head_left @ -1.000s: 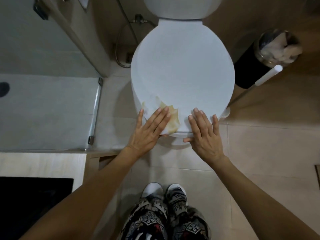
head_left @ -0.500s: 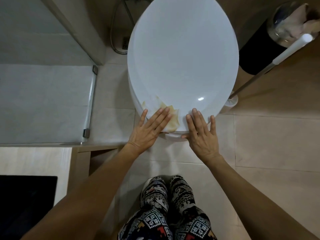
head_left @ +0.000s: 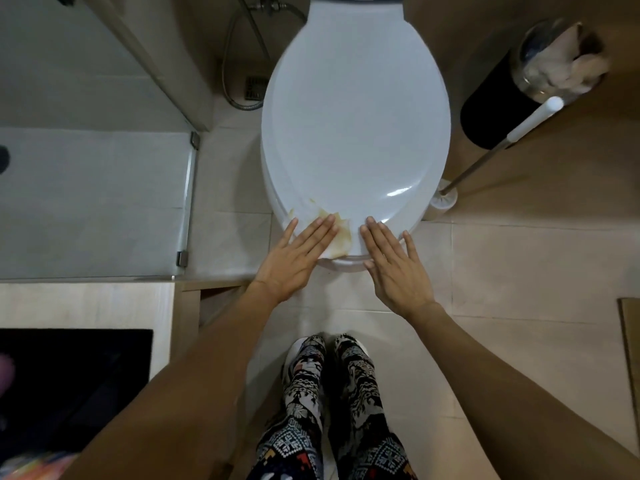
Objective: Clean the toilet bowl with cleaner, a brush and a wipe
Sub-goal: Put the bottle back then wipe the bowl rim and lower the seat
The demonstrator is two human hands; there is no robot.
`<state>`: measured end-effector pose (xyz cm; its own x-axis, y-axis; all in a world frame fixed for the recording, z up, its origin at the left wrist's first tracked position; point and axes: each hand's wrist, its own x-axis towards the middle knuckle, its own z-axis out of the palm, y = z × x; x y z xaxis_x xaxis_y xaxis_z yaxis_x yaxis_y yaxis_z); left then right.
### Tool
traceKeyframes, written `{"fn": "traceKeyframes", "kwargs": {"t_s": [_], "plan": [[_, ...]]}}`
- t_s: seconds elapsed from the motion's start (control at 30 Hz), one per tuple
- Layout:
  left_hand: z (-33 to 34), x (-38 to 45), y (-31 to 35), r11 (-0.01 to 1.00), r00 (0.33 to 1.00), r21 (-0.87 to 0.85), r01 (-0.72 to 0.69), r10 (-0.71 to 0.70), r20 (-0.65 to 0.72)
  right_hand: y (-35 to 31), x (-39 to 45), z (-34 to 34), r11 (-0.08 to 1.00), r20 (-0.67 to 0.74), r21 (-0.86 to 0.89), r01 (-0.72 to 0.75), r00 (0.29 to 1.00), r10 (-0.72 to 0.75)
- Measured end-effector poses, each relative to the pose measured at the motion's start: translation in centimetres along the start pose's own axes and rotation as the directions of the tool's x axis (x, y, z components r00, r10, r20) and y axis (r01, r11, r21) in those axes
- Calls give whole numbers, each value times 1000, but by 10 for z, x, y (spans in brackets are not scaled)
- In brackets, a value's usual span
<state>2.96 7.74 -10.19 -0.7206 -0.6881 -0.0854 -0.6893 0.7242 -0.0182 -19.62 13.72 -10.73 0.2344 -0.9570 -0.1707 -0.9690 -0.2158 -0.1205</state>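
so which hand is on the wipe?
The left hand: its straight fingers press the yellow-stained wipe onto the lid's front edge. The right hand lies flat on the bare lid.

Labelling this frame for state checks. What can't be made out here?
All head view:
- Toilet bowl interior: hidden by the closed lid.
- Wipe: mostly covered by the left hand; only a yellow-stained edge shows.
- Tank: cut off by the top edge.
- Brush head: hidden in the holder.
- Bin contents: pale wads, too blurred to identify.
- Cleaner: nowhere in view.
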Motion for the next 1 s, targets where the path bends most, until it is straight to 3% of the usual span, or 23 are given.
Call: {"fn": "traceKeyframes", "kwargs": {"t_s": [0.2, 0.37, 0.7, 0.83, 1.0], "plan": [[-64, 12, -4, 992, 939, -20, 128, -115, 323, -2, 3, -64, 977, 317, 92, -195, 935, 156], [-117, 31, -11, 965, 875, -25, 261, -226, 428, 5, 16, -124, 957, 462, 47, -285, 856, 233], [-253, 25, -18, 811, 853, -279, 515, -449, 268, -10, 44, -261, 984, 415, -61, -167, 893, 177], [-293, 0, -17, 726, 798, -334, 601, -566, 204, -33, 52, -309, 994, 402, -47, -96, 910, 107], [-308, -55, -22, 618, 698, -333, 713, -671, 251, -78, 67, -335, 998, 403, -58, 33, 915, -7]]}}
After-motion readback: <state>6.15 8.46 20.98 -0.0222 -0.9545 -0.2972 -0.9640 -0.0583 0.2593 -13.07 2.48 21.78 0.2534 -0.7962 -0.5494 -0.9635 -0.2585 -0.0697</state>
